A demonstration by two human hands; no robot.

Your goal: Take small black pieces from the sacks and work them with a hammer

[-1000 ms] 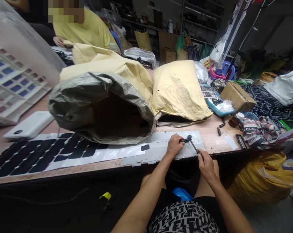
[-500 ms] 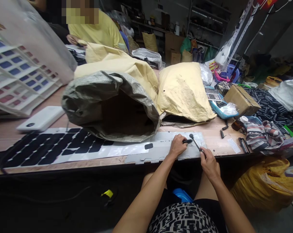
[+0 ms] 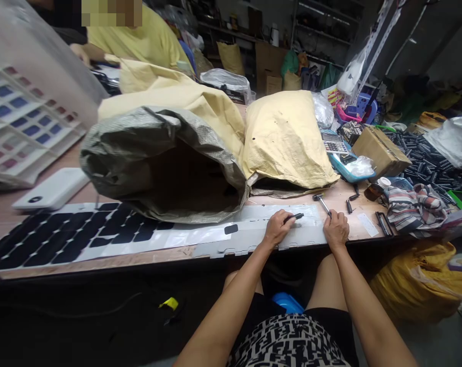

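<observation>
My left hand (image 3: 277, 227) is closed around a slim black piece (image 3: 299, 216), its tip sticking out to the right above a pale grey sheet (image 3: 254, 232). My right hand (image 3: 335, 229) grips the handle of a small hammer (image 3: 323, 205) at the right end of that sheet. The hammer's metal head points away from me, over the wooden tabletop. A small dark rounded patch (image 3: 231, 229) lies left of my left hand. Just right of my right hand are loose black pieces (image 3: 349, 206) and a white label strip (image 3: 367, 225).
A large open sack (image 3: 162, 122) and a closed yellow sack (image 3: 288, 137) stand behind the sheet. At left are a white device (image 3: 51, 188) and a white crate (image 3: 35, 122). A striped cloth (image 3: 414, 214), box (image 3: 382, 153) and calculator (image 3: 333, 143) sit right. A person in yellow (image 3: 139, 46) is opposite.
My right hand and the hammer have moved right, away from the black piece. The hammer head has turned. My left hand keeps hold of the black piece. The view has shifted slightly.
</observation>
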